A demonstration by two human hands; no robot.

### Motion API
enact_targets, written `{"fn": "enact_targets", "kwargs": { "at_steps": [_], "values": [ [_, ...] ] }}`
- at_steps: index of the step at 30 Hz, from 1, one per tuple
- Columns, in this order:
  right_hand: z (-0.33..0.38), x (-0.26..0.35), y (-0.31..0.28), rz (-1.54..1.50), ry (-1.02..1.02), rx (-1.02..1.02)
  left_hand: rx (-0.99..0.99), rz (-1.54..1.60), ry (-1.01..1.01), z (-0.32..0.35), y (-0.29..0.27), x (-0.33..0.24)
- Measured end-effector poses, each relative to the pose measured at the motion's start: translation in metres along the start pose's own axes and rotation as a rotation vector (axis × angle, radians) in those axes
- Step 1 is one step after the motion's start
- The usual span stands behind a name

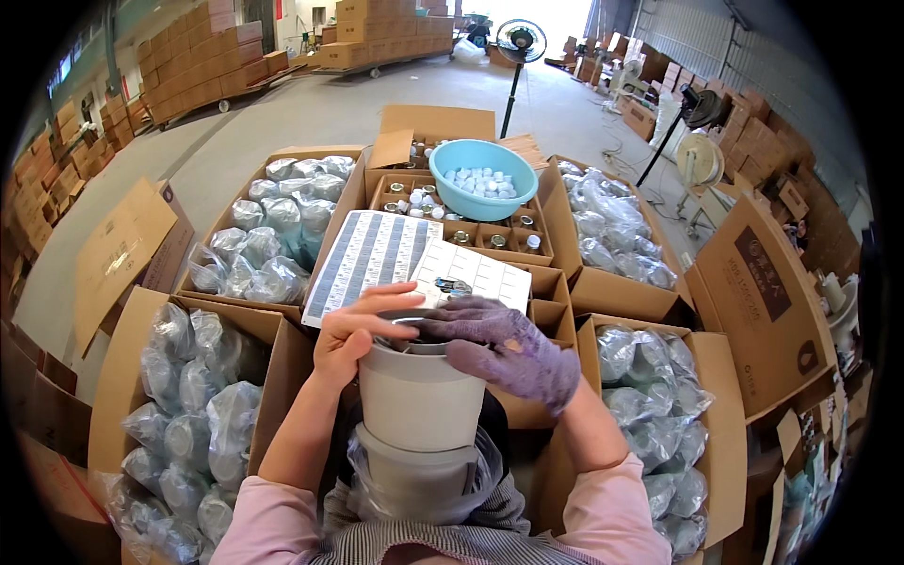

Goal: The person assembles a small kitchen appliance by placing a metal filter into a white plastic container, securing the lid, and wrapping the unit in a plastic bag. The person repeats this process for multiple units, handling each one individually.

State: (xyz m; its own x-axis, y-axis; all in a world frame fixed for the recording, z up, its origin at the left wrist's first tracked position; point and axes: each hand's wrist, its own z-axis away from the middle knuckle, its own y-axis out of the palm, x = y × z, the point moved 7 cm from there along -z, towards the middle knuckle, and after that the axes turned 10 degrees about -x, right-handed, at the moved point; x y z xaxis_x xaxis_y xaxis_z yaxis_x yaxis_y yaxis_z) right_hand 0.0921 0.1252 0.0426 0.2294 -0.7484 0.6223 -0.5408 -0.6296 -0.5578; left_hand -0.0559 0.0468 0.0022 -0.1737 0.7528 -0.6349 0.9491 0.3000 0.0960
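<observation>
Nearest me, white cups [421, 405] stacked against my lap, lower ones in a plastic bag. Bare left hand [350, 331] clenches the top cup's rim; gloved right hand [508, 347] covers its mouth, grip state unclear. Label sheets [407, 261] partly used; bagged cups [193, 414] fill surrounding boxes.

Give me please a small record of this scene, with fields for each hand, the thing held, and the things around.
left hand: bare, fingers curled over the rim of the white container
right hand: in a purple glove, laid across the container's top
held thing: white plastic container, upright, stacked in another one wrapped in clear plastic
just ahead: label sheets lying on a box
farther ahead: light blue basin holding small white caps
around: open cardboard boxes of clear-wrapped items
</observation>
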Motion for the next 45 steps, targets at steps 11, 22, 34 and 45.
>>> {"fn": "enact_targets", "kwargs": {
  "at_steps": [11,22,34,45],
  "values": [
    [0.012,0.034,0.0,0.161,0.237,0.115,-0.047,0.158,-0.078,0.017,0.012,0.013],
    [0.012,0.113,-0.026,0.293,0.101,0.356,0.181,-0.032,-0.598,0.136,0.072,0.063],
    [0.044,0.025,-0.042,0.494,0.582,0.272,-0.098,-0.823,-0.475,0.147,0.064,-0.045],
    [0.026,-0.007,-0.042,0.302,0.553,0.185,0.529,-0.809,-0.101,0.162,0.038,-0.068]
  ]
}}
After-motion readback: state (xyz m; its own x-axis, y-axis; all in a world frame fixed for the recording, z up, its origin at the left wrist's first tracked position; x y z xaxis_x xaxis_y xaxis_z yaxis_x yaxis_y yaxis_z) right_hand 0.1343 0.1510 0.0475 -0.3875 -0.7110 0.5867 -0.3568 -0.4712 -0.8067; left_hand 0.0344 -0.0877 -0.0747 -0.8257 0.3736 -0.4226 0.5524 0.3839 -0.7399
